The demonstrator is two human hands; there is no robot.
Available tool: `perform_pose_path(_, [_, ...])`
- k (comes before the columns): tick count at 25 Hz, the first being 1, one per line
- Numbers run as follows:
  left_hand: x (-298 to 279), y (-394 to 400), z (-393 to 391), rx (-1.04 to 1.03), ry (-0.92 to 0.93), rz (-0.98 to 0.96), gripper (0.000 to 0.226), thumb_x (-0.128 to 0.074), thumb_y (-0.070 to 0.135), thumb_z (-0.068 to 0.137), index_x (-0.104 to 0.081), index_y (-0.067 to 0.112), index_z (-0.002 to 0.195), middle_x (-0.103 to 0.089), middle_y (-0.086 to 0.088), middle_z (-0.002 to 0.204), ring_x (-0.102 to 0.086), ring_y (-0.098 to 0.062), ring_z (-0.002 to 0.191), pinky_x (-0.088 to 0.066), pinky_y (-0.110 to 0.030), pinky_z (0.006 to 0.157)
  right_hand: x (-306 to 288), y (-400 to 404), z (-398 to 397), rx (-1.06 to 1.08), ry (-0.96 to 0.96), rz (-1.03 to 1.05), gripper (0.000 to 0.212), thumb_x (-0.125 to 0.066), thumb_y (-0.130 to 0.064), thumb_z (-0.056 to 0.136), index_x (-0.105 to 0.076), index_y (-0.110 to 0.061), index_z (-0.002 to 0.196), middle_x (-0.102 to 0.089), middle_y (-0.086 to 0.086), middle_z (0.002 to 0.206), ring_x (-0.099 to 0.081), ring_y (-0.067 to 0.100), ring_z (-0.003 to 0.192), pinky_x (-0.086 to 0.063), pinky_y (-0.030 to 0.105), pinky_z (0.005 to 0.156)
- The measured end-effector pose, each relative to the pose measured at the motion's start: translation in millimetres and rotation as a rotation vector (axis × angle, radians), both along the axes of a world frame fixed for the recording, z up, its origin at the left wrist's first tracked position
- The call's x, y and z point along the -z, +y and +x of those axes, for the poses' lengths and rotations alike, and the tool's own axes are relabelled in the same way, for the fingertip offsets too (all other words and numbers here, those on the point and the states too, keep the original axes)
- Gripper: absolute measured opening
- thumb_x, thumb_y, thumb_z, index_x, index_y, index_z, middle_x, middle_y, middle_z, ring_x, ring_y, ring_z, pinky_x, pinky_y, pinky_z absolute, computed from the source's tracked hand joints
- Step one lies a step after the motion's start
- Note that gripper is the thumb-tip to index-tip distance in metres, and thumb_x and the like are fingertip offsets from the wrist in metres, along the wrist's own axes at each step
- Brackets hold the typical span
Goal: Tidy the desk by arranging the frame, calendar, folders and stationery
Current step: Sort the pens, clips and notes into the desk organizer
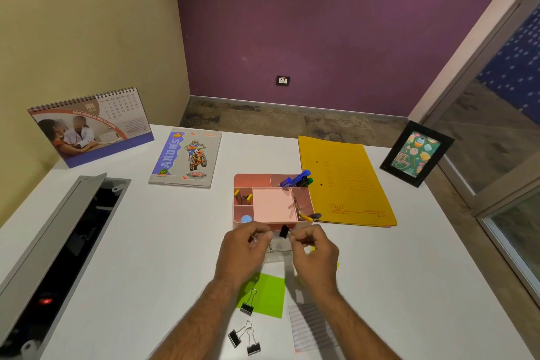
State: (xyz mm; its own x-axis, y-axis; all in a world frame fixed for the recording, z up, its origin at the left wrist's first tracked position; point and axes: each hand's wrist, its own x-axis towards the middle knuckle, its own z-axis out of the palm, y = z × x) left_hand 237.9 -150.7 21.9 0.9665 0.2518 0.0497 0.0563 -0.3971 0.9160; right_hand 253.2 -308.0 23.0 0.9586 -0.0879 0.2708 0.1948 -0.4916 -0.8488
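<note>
1. Left hand (247, 245) and right hand (314, 248) meeting at lower centre of the frame, just in front of the pink organiser tray (244, 181).
2. Small black binder clip (284, 231) between the two hands; fingers of both curled in toward it. Left fingertips pinching something shiny, probably a wire handle; too blurred to confirm. Right fingers curled at the clip's other side; actual contact with the clip not resolvable.
3. Tray compartments: blue and green pens (296, 180) at back right, yellow-handled items at left, pink notepad (273, 204) in the middle, a blue round object at front left partly hidden by the left hand.
4. Clear object under the hands, mostly covered; identity unclear.
5. Green sticky note (270, 294) below the hands, one binder clip (247, 302) lying on its left edge; forearm covering a corner.
6. Two more clips (244, 337) at bottom centre, touching each other.
7. Printed paper slip (306, 327) at lower right, partly under the right forearm; text illegible.
8. Yellow folders (347, 181) right of the tray, stacked; count not discernible.
9. Photo frame (416, 153) upright at far right of the desk (146, 242).
10. Desk calendar (90, 126) standing upper left; notebook (185, 158) flat beside it.
11. Open cable hatch (58, 257) at left edge, cut off by the frame.
</note>
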Motion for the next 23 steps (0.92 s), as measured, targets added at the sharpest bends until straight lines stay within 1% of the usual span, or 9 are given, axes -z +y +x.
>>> perform_pose_path(2, [6,10,-10,0.046,0.051,0.084,0.012,-0.075,0.036,0.077,-0.066,0.03,0.074,-0.064,0.015,0.067,-0.058,-0.002,0.065,-0.048,-0.021,0.06,-1,0,10,-0.047,0.052,-0.158,0.028,-0.066,0.003,0.077,-0.057,-0.024,0.075,-0.065,-0.01,0.077,-0.061,0.008,0.073,-0.051,0.026,0.066])
perform_pose_path(5, [18,32,-25,0.265,0.219,0.319,0.032,-0.072,0.056,0.065,-0.057,0.028,0.066,-0.057,0.01,0.057,-0.05,-0.005,0.055,-0.046,-0.025,0.058,1,0,21,-0.187,0.03,-0.531,0.024,-0.063,0.002,0.075,-0.053,-0.02,0.077,-0.062,-0.003,0.076,-0.055,0.021,0.071,-0.045,0.036,0.058])
perform_pose_path(7, [22,41,-34,0.382,0.348,0.476,0.044,-0.07,0.066,0.058,-0.056,0.025,0.065,-0.058,0.011,0.058,-0.052,-0.005,0.058,-0.047,-0.026,0.062,-3,4,26,-0.248,0.0,-0.704,0.025,-0.064,0.005,0.068,-0.054,-0.017,0.076,-0.063,0.002,0.074,-0.053,0.025,0.07,-0.039,0.033,0.055])
perform_pose_path(9, [24,42,-43,0.44,0.455,0.59,0.054,-0.069,0.072,0.048,-0.056,0.022,0.067,-0.057,0.011,0.06,-0.054,-0.006,0.06,-0.046,-0.027,0.062,-6,8,30,-0.257,-0.013,-0.772,0.026,-0.066,0.005,0.062,-0.057,-0.017,0.073,-0.064,0.002,0.068,-0.055,0.026,0.066,-0.033,0.028,0.054])
perform_pose_path(11, [28,39,-51,0.442,0.498,0.655,0.055,-0.068,0.07,0.045,-0.054,0.021,0.068,-0.056,0.01,0.06,-0.054,-0.009,0.061,-0.044,-0.026,0.062,-5,10,30,-0.264,-0.026,-0.806,0.025,-0.067,0.002,0.058,-0.057,-0.018,0.068,-0.064,-0.001,0.063,-0.057,0.025,0.063,-0.03,0.025,0.055])
perform_pose_path(15, [34,30,-62,0.4,0.521,0.712,0.041,-0.062,0.058,0.052,-0.048,0.021,0.064,-0.053,0.007,0.067,-0.052,-0.017,0.068,-0.039,-0.027,0.061,1,10,25,-0.303,-0.03,-0.805,0.018,-0.065,-0.005,0.061,-0.059,-0.021,0.063,-0.065,-0.005,0.067,-0.057,0.022,0.072,-0.044,0.029,0.064])
perform_pose_path(19, [37,26,-68,0.368,0.561,0.725,0.047,-0.059,0.066,0.054,-0.048,0.022,0.067,-0.057,0.008,0.075,-0.055,-0.015,0.074,-0.044,-0.028,0.067,8,4,11,-0.224,-0.142,-0.586,0.012,-0.065,-0.012,0.069,-0.065,-0.023,0.074,-0.065,-0.008,0.073,-0.052,0.013,0.077,-0.03,0.019,0.071])
perform_pose_path(21, [39,23,-70,0.333,0.56,0.743,0.052,-0.057,0.071,0.056,-0.045,0.021,0.066,-0.055,0.007,0.074,-0.054,-0.015,0.074,-0.048,-0.029,0.072,12,1,0,-0.216,-0.17,-0.496,0.008,-0.058,-0.016,0.072,-0.064,-0.022,0.075,-0.064,-0.008,0.073,-0.051,0.012,0.076,-0.034,0.021,0.068])
perform_pose_path(23, [40,19,-72,0.306,0.557,0.776,0.046,-0.055,0.065,0.061,-0.039,0.022,0.064,-0.048,0.004,0.071,-0.051,-0.019,0.073,-0.047,-0.03,0.073,18,-3,-13,-0.222,-0.131,-0.432,0.008,-0.058,-0.017,0.073,-0.064,-0.023,0.076,-0.063,-0.008,0.074,-0.054,0.011,0.074,-0.043,0.025,0.064])
